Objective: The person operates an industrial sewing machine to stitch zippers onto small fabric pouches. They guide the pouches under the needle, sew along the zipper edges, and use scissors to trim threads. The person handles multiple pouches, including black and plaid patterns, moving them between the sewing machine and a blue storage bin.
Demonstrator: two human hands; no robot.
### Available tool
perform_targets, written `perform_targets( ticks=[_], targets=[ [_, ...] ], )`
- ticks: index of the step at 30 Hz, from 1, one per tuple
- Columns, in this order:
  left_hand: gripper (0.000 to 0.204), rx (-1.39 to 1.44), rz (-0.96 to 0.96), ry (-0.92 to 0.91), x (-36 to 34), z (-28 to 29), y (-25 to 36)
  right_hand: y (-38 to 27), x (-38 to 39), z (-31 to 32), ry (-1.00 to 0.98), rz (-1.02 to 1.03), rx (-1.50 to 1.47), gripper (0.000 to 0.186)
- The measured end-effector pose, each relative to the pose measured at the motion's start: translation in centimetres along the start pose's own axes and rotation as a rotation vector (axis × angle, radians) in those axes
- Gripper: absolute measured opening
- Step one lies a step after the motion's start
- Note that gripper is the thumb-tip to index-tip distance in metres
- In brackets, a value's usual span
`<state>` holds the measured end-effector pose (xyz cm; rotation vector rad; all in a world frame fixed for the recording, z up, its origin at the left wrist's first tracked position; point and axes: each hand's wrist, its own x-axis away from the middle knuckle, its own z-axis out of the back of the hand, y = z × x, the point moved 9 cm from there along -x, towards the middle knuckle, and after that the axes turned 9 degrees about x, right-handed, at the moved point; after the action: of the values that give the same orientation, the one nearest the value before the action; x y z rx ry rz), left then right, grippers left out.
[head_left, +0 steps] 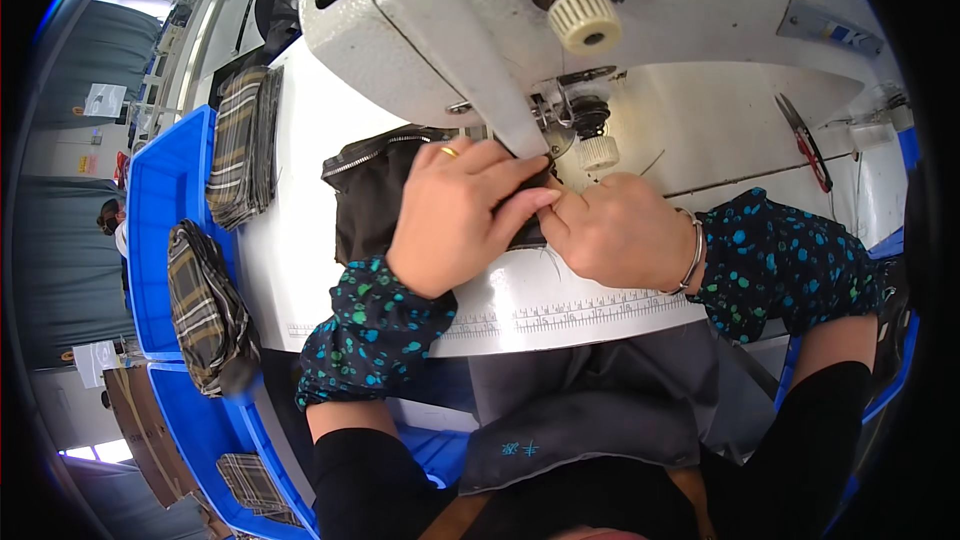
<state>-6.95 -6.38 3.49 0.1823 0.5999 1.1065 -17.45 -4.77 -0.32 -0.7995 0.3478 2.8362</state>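
Note:
My left hand (455, 205), with a gold ring on a finger, presses on a dark fabric piece (365, 210) that has a metal zipper (370, 148). Its fingers are curled at the edge of the fabric below the machine's presser area, with the thumb against my right fingertips. My right hand (620, 230), in a silver bracelet, pinches the fabric just right of the left, its fingertips partly hidden. The white sewing machine (400, 50) stands over both hands, with its needle area largely hidden behind the arm and fingers. The white worktable (290, 290) has a printed ruler along its front edge.
Stacked plaid pieces (240, 140) lie on the table's left. A plaid pouch (210, 305) rests by an upper blue bin (155, 240); a lower bin (190, 420) holds plaid items. Scissors (805, 145) lie at the right. A person (110, 220) is in the left background.

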Motion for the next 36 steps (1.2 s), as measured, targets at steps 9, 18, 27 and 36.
perform_targets(
  ticks=[9, 18, 27, 36],
  targets=[
    [0.037, -0.181, 0.516, 0.022, 2.5, 5.1, -10.3, 0.1, 0.1, -0.6, -0.127, -0.011, -0.076, 0.016],
    [0.02, 0.34, 0.317, 0.251, 2.4, 9.0, -12.0, -0.1, 0.1, 0.2, 0.001, 0.034, 0.04, 0.025],
    [0.057, 0.124, 0.057, -0.198, 0.6, 4.2, -0.1, 0.0, 0.2, 0.2, 0.008, 0.022, 0.017, 0.024],
    [0.048, -0.397, 0.077, -0.056, 1.3, 0.3, 0.3, -0.1, 0.1, 0.0, -0.022, 0.014, 0.04, 0.023]
  ],
)
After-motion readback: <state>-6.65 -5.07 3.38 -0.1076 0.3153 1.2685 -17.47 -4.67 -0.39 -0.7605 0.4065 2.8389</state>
